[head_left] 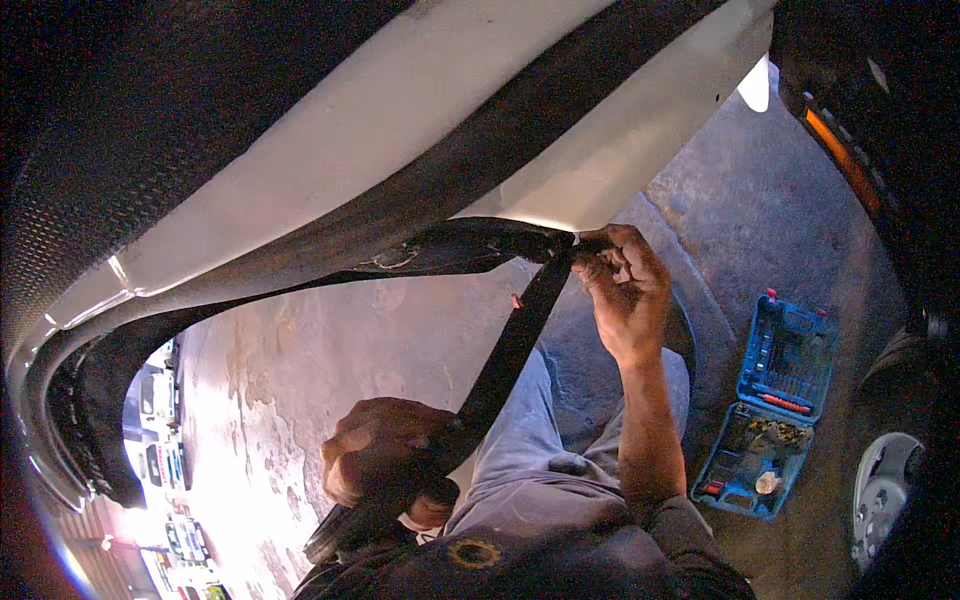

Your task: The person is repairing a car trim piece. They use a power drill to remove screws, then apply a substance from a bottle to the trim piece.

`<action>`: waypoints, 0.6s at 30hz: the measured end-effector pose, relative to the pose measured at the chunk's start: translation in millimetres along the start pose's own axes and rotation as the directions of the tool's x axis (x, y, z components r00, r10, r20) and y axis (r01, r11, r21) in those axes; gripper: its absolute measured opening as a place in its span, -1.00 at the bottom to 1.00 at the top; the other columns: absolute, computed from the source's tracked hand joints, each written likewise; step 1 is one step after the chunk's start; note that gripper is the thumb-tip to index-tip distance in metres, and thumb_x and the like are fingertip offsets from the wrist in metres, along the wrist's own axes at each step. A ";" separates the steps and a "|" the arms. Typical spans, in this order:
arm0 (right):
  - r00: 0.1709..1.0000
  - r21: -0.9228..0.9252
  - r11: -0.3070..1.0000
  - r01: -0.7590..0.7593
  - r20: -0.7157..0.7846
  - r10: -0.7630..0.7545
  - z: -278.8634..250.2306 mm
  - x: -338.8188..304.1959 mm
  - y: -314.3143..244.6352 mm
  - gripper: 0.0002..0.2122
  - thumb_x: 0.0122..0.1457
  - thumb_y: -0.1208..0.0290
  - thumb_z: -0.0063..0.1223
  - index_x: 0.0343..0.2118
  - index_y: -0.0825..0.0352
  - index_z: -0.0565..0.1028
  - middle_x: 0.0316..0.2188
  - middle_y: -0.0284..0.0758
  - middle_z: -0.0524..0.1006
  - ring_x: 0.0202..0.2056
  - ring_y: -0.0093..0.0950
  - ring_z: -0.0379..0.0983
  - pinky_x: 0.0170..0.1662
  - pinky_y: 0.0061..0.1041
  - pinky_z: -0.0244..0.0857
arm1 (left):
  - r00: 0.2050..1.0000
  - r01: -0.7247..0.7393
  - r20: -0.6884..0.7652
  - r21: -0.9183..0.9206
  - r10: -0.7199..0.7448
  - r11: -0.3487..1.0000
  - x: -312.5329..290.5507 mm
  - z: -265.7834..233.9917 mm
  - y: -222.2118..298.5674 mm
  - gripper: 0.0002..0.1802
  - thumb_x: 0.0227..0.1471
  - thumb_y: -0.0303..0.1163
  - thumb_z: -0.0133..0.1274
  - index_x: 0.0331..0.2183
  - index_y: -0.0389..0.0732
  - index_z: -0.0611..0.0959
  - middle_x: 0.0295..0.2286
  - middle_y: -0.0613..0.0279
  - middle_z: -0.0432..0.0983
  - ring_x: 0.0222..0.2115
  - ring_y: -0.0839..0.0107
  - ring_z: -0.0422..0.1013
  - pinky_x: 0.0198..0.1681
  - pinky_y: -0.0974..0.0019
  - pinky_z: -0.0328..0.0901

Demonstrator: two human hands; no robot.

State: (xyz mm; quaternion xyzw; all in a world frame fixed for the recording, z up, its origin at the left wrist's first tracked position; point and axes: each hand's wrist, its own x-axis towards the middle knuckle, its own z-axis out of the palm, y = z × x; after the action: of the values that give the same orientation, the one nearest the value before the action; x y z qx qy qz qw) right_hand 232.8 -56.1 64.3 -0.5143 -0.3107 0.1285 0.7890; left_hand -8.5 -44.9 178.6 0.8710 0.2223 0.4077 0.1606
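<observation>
A white car body panel (600, 150) with black trim spans the upper part of the view, its lower corner pointing down at the middle. From that corner a long black strip (510, 340) slants down to the left, with a small red piece (516, 301) on its edge. My left hand (385, 450) is closed around the strip's lower end. Up at the corner, my right hand (630, 290) pinches with thumb and fingers where the strip meets the panel. Something small and dark is at these fingertips, but I cannot make out what it is.
An open blue tool case (765, 410) with tools in it lies on the floor to the right. Beyond it is a wheel (885, 490). An orange strip (840, 160) shows on a dark part at the upper right. Several vehicles (165, 465) stand far off at the left.
</observation>
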 end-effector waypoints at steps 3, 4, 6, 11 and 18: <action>1.000 -0.029 1.000 -0.001 -0.025 0.000 0.3 1.8 1.1 -0.79 0.05 0.45 0.24 -0.26 0.30 0.47 -0.45 -0.33 0.58 -0.46 -0.53 0.53 -0.41 -0.55 0.34 | 0.999 -0.026 -0.022 -0.052 0.025 0.998 0.3 4.7 -0.8 -0.77 -0.11 -0.15 0.18 -0.57 -0.06 0.57 -0.60 0.37 0.48 -0.62 0.46 0.43 -0.56 0.29 0.27; 0.999 -0.051 0.999 0.000 -0.038 -0.002 0.8 1.7 3.0 -0.79 0.06 0.45 0.24 -0.25 0.29 0.46 -0.46 -0.33 0.58 -0.46 -0.52 0.53 -0.41 -0.54 0.34 | 0.999 -0.030 -0.028 -0.065 0.028 0.997 -0.4 7.2 -2.4 -0.76 -0.13 -0.14 0.21 -0.57 -0.07 0.58 -0.60 0.36 0.48 -0.62 0.44 0.43 -0.56 0.29 0.28; 0.997 -0.075 0.997 0.022 -0.071 -0.027 3.2 1.8 6.0 -0.79 0.06 0.45 0.22 -0.25 0.29 0.46 -0.45 -0.31 0.58 -0.45 -0.49 0.53 -0.39 -0.51 0.36 | 0.998 -0.038 -0.049 -0.094 0.033 0.995 0.6 11.4 -4.1 -0.75 -0.17 -0.14 0.25 -0.56 -0.08 0.58 -0.60 0.34 0.50 -0.62 0.41 0.45 -0.56 0.27 0.29; 0.985 -0.124 0.981 0.152 -0.058 -0.160 7.0 -2.3 1.9 -0.80 0.08 0.47 0.18 -0.23 0.32 0.46 -0.37 -0.22 0.57 -0.38 -0.36 0.55 -0.29 -0.41 0.39 | 0.991 -0.122 0.036 -0.129 0.128 0.984 13.6 -1.5 -3.2 -0.74 -0.14 -0.32 0.29 -0.47 -0.26 0.56 -0.58 0.12 0.53 -0.58 0.25 0.53 -0.50 0.22 0.44; 0.919 -0.262 0.882 0.392 0.071 -0.387 -5.9 -0.3 3.8 -0.77 0.04 0.48 0.21 -0.23 0.34 0.50 -0.28 -0.18 0.55 -0.28 -0.23 0.54 -0.19 -0.35 0.40 | 0.922 -0.379 -0.083 -0.391 0.377 0.839 44.5 19.1 7.4 -0.72 -0.18 -0.43 0.32 -0.44 -0.35 0.56 -0.59 0.08 0.52 -0.57 0.19 0.55 -0.54 0.24 0.48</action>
State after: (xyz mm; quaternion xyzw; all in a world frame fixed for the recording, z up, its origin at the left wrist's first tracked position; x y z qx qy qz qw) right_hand 236.7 -58.9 59.1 -0.5431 -0.4289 -0.0720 0.7183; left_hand 33.6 -30.1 198.7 0.8456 -0.0415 0.4693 0.2511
